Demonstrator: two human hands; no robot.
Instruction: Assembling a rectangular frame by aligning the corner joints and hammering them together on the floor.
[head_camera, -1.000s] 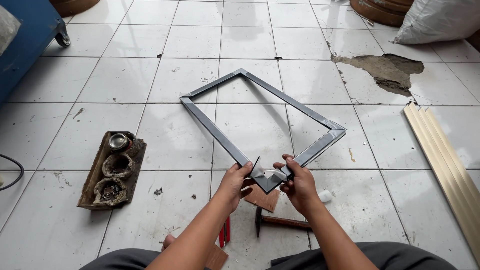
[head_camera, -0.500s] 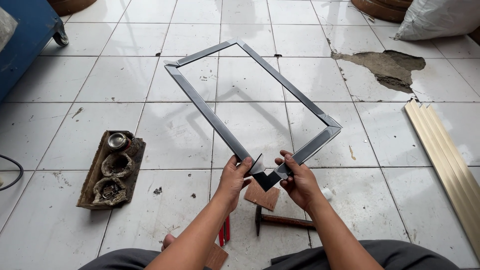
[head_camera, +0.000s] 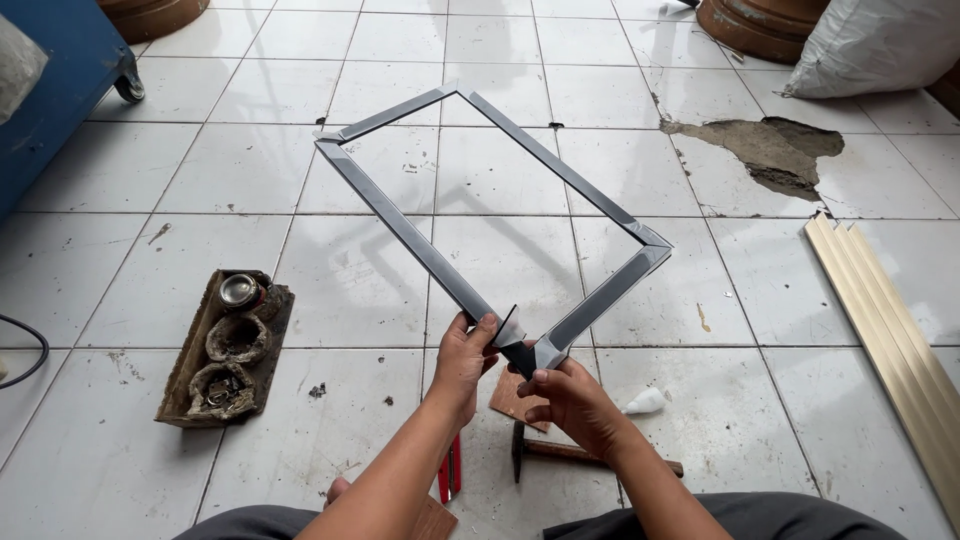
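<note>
Now, both hands up on the near corner of a grey rectangular metal frame (head_camera: 490, 215), held tilted above the white tiled floor (head_camera: 120, 420). Left hand (head_camera: 463, 358) closed around the corner from the left, thumb and fingers pinching the long side rail just where it ends. Right hand (head_camera: 568, 400) closed on the same corner from below and right, fingertips curled onto the short rail's mitred end. Small dark corner piece (head_camera: 515, 350) sticking out between the two hands, right at the joint. Far corner of the frame pointing away, towards the top of the view.

Down on the floor, just under the hands: a brown scrap of board (head_camera: 515, 400), a hammer (head_camera: 590, 455) with a wooden handle lying crosswise, red-handled pliers (head_camera: 450, 470) beside the left forearm. Small white crumpled bit (head_camera: 645, 402) just right of the right hand. Off to the left, well apart, a dirty brick-like block (head_camera: 225, 350) with round hollows, a shiny tin sitting in the top one. Pale profile strips (head_camera: 890, 330) lying along the right edge. Patch of broken tile (head_camera: 770, 150) up right, white sack (head_camera: 880, 45) beyond it.
</note>
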